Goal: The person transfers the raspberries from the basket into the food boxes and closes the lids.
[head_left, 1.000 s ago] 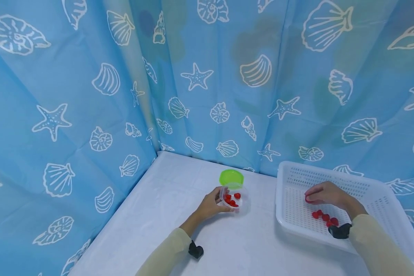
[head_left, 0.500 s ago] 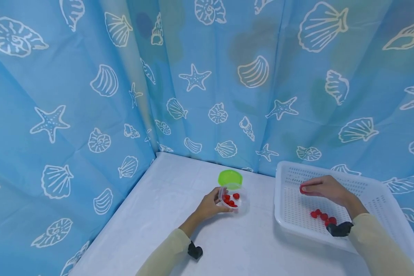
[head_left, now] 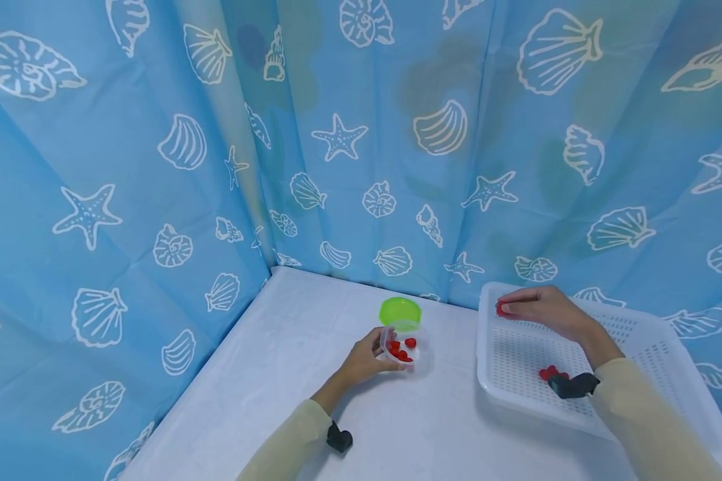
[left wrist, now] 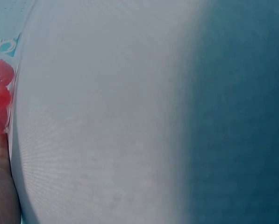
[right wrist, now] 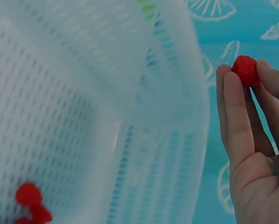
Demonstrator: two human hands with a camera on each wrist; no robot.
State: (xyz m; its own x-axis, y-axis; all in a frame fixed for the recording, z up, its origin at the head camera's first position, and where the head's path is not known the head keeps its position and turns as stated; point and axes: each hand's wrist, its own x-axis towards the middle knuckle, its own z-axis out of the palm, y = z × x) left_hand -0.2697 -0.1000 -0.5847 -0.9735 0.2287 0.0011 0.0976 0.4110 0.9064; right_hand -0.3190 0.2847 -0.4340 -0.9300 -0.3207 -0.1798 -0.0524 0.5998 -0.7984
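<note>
Between its thumb and fingertips my right hand pinches a red raspberry, above the far left part of the white basket. The right wrist view shows the same raspberry held by the hand. Several raspberries lie on the basket floor, partly hidden by the wrist camera. My left hand grips a clear round container from its left side; several raspberries are inside. In the left wrist view, raspberries show just above the fingers of the hand.
A green lid lies on the white table just behind the clear container. Blue curtains with white shell patterns rise along the left and back table edges. The basket stands to the right of the container.
My right hand has moved left and toward the back of the basket, carrying the raspberry up from near the others. The left hand and the container have stayed in place.
</note>
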